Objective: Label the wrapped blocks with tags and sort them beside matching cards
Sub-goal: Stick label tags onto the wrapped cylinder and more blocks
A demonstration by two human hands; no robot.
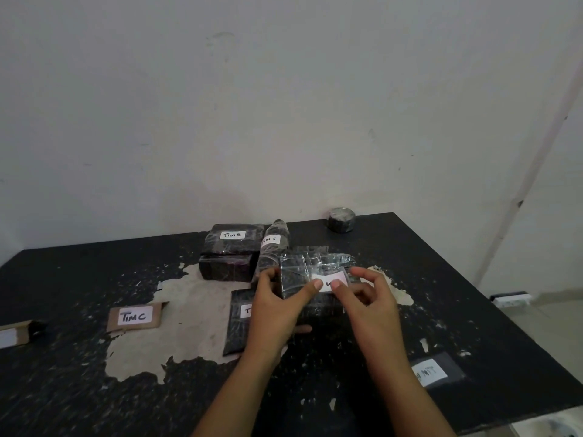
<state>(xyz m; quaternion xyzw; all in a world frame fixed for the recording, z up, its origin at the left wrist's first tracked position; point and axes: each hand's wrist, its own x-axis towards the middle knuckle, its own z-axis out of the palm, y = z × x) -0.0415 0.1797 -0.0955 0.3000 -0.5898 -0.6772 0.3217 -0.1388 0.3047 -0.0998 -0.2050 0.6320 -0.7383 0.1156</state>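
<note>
**Tag going onto a wrapped block, mid-table**

Step in hand: labelling. Left hand (277,307) grips the wrapped block (310,279), thumb curled over its front face, fingers round the left edge. Block is raised, tilted toward the camera. Right hand (367,298) pinches the white tag (329,280) with thumb and forefinger against the block's front; other fingers loosely curled. Tag text mostly covered, unreadable.

Landmark: the held block. Just behind and left of it, a stack of wrapped blocks (232,252), the top one tagged "Tim B"; a wrapped bottle-shaped piece (273,244) tagged "Tim C" leans between the stack and the held block. Below it, partly under the left hand, a flat wrapped block (238,323) with a tag starting "T". Well left, a brown card (135,316) reading "TIM C"; further left another card (14,334) at the frame edge. Lower right, a dark card (435,370), lettering blurred. Behind right, a tape roll (340,219) near the wall.

Next, my read: press the tag flat, read it, set the block beside its matching card. Slick wrap may resist sticking.

Surface: black table (79,389), coating peeled to bare patches. Plain white wall (284,105), pale floor at right.
</note>
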